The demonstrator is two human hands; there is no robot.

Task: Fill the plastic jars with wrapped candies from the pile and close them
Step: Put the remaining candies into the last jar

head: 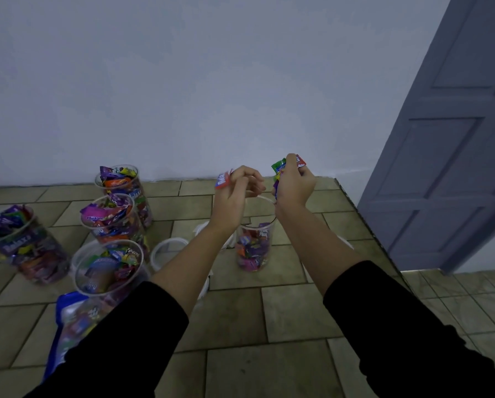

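Jars (117,225) full of candies are standing at the left of the frame. At the centre, the left hand (232,196) is pinching one red candy (222,180) above the half-filled jar (255,248). The right hand (293,186) is gripping several candies (279,167) above the same opening.

Raised left hand (235,188) and right hand (294,183) pinch.

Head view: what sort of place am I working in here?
Probably an indoor room, maybe a home: a raised tiled ledge against a plain wall, with a panelled door at the right.
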